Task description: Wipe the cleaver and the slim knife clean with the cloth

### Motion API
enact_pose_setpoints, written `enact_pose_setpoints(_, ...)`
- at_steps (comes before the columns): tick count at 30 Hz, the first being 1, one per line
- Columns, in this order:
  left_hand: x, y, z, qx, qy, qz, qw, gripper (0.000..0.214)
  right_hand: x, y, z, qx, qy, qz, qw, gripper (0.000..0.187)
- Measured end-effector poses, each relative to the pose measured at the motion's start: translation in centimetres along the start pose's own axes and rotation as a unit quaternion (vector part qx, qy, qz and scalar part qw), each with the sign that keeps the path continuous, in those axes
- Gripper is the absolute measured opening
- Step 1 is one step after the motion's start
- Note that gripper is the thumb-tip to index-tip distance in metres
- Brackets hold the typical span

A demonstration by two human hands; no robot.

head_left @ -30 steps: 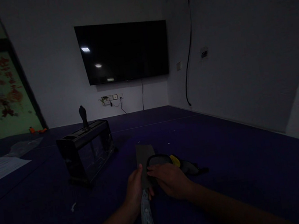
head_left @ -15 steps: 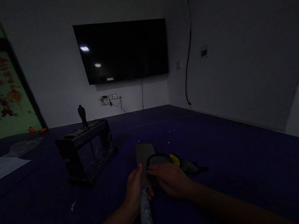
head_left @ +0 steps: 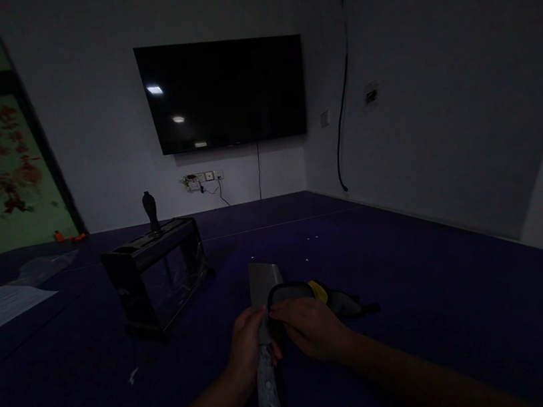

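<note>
My left hand (head_left: 246, 342) is closed around a cleaver (head_left: 263, 280) near the base of its blade, the thumb on the flat side. The blade points away from me, and the handle (head_left: 268, 392), which looks wrapped in clear plastic, hangs toward me. Against the right side of the blade, my right hand (head_left: 312, 329) grips a grey cloth piece (head_left: 291, 290) with black edging and a yellow patch. Its tail (head_left: 346, 303) trails to the right. The right fingertips are bent over the cloth and close to my left thumb. Dim light hides finer detail.
A black knife rack (head_left: 160, 273) with see-through sides stands on the purple floor (head_left: 390, 294) to the left, one dark handle (head_left: 150, 210) rising from it. Papers (head_left: 3, 308) and clear plastic (head_left: 48, 265) lie farther left. A television (head_left: 228, 91) hangs on the far wall.
The cleaver's blade has turned slightly and catches more light. My left thumb has shifted right, closer to the fingers of my right hand. The right hand keeps its hold on the cloth.
</note>
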State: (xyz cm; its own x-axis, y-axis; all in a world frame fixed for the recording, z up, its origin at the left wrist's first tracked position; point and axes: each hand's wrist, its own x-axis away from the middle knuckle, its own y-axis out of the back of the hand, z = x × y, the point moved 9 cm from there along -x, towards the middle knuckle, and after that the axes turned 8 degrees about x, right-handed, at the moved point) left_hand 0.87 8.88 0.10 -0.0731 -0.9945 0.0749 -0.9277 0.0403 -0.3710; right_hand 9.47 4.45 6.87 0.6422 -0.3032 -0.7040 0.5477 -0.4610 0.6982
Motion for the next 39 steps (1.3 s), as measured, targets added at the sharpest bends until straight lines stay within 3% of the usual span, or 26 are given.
enact_pose_setpoints(39,-0.1,0.1,0.2,-0.029,-0.013,0.001,0.999,0.036,-0.3,-2.1,-0.6,-0.006,-0.049,0.136,0.989,0.028)
